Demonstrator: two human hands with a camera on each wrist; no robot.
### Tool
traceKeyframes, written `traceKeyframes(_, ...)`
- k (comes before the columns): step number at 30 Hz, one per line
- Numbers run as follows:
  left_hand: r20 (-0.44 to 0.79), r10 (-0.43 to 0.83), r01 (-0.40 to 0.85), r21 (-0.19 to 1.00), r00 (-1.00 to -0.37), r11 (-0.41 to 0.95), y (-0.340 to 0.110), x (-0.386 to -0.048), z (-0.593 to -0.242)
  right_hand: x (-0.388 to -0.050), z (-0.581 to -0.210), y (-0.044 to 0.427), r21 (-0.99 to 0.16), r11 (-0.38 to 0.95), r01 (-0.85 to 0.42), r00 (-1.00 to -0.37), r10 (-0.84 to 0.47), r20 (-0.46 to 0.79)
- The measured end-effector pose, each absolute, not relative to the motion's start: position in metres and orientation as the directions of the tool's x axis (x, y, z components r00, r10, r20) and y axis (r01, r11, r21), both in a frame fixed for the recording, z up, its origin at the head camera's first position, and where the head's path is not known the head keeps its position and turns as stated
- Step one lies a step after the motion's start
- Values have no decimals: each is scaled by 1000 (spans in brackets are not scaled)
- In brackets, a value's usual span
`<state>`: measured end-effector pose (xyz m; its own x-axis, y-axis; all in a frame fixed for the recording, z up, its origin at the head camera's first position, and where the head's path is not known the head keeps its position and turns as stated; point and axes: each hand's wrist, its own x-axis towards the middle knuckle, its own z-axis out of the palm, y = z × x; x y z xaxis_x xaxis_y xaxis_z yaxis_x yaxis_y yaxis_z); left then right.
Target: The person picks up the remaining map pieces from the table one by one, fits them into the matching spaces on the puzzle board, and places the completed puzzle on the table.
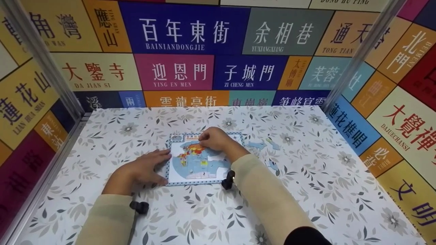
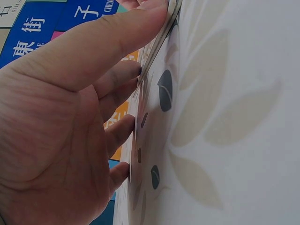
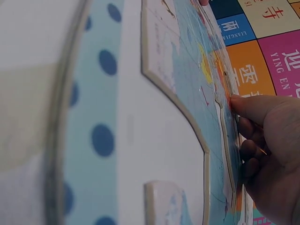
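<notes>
A framed world-map puzzle [image 1: 201, 164] lies flat on the table, its map partly filled. My left hand [image 1: 147, 169] rests at the frame's left edge, fingers spread; in the left wrist view the thumb of the left hand [image 2: 65, 117] touches the board's edge. Over the map's upper part, my right hand [image 1: 216, 139] has its fingers curled and its tips at an orange-red puzzle piece [image 1: 196, 149]. From the side, the thumb of the right hand [image 3: 276, 136] meets the map's orange area; its fingertips are partly hidden.
Loose blue pieces lie right of the frame, among them one near its upper corner [image 1: 256, 145], one beside that [image 1: 273, 145] and one lower down [image 1: 271, 165]. The table [image 1: 112, 136] has a leaf-patterned cover. Walls with coloured sign panels [image 1: 184, 30] stand behind and at both sides.
</notes>
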<state>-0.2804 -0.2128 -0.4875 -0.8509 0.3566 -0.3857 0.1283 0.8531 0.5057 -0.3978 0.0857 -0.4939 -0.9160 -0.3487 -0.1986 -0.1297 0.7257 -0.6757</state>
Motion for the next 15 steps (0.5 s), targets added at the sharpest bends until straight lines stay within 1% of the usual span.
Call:
traceKeyframes(4,-378,358,129,512,-854,849,-213,-280,-488,-399,-495,86,-646,736,-203,-910,-386,-153)
traceKeyframes(7,-376,354,122,517,-856,847,-213,-280,-488,-399,-495,87,-643,732,-226,-905,-402,-139)
traceKeyframes(11,-381,354,120,517,-854,848,-213,-280,-488,-399,-495,90,-669,716,-200,-905,-398,-154)
traceKeyframes(15,-387,352,116,517,-852,848,-214,-280,-488,-398,-496,93,-679,703,-212,-897,-415,-150)
